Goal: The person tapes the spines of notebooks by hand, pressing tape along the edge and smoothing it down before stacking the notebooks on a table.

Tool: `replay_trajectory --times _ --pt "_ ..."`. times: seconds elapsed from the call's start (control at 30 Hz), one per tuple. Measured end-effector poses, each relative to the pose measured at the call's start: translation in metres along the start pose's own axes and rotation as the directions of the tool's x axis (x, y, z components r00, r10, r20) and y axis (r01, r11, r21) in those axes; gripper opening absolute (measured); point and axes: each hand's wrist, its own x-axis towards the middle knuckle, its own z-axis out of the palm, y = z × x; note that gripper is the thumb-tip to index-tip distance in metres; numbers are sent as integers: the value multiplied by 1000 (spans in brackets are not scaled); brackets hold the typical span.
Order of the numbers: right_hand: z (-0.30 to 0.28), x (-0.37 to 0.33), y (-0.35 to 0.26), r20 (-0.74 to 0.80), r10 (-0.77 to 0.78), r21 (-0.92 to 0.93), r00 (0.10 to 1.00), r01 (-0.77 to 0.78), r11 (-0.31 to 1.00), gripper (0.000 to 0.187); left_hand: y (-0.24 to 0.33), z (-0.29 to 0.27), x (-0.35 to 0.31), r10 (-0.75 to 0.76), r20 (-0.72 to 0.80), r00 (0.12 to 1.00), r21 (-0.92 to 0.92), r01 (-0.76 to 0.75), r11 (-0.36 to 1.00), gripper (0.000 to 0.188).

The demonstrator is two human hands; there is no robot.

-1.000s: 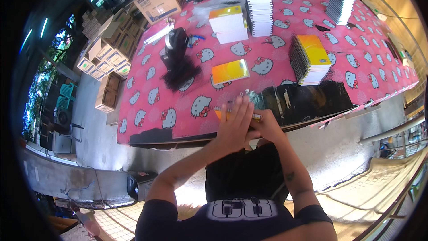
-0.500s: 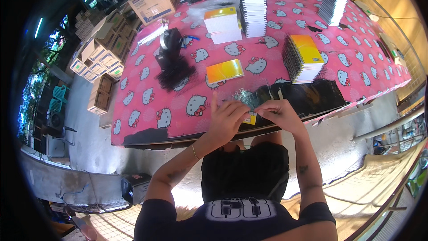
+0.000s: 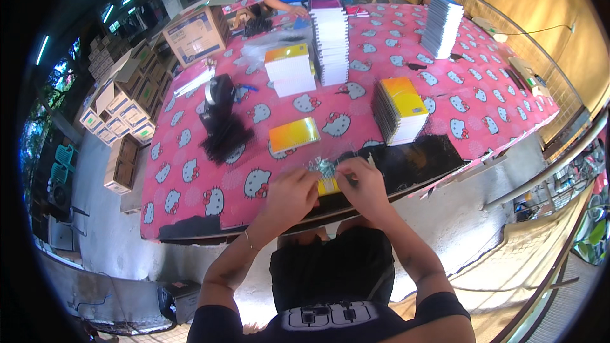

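Patterned pink tablecloth (image 3: pixel 356 105) (ragged-edged) underlies a yellow notebook (image 3: pixel 328 187) between hands (image 3: pixel 292 197).

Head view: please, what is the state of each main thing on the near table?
Small yellow-covered notebook: at the pink patterned table's near edge, partly hidden by left grip and right grip
Flat yellow-orange notebook: closed, lying apart
Yellow-covered, black-spiralled notebooks: stacked, top one closed
White-paged, yellow-topped pile: stacked
Tall white-paged, dark-edged pile: stacked
Far-right grey-and-white pile: stacked
Brown cardboard box: flap open
Black bristly bundle: heaped
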Motion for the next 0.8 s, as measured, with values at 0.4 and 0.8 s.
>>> replay_trajectory --times 0.4,0.8 --pt "-147 104 47 -64 277 588 959 -188 787 52 18 56 267 222 -67 973 -587 -218 780 36" --pt "-138 84 85 -286 -200 -676 937 -49 735 57 -13 114 245 -48 -296 954 -554 -131 822 27"
